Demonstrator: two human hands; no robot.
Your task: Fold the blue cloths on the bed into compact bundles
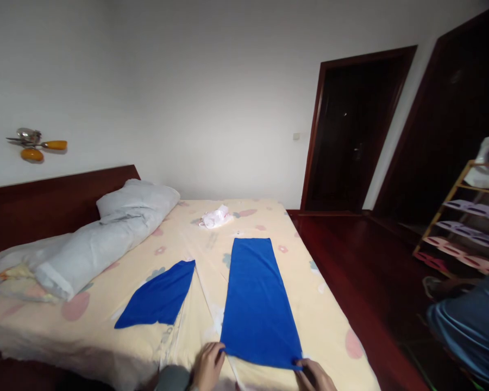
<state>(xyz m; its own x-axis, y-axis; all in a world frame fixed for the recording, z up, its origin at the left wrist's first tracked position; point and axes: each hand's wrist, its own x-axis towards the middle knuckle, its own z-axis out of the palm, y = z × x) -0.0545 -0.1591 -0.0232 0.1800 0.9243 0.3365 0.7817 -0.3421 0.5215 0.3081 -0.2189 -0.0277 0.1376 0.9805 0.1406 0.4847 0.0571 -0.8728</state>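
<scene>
A long blue cloth (256, 298) lies flat on the bed, its near edge toward me. My left hand (209, 365) pinches the near left corner of this cloth. At the near right corner, my right hand (315, 374) is closed on the fabric between thumb and fingers. To the left, apart from both hands, a smaller blue cloth piece (158, 296) rests on the patterned sheet. Whether the long cloth is one layer or folded, I cannot tell.
The bed (330, 326) has a cream sheet with printed shapes. A crumpled white cloth (215, 216) lies farther back, and a grey-white bundle of bedding (106, 244) sits by the headboard (65, 187). At right stand a shoe rack (440, 212) and a blue-covered shape (468, 326).
</scene>
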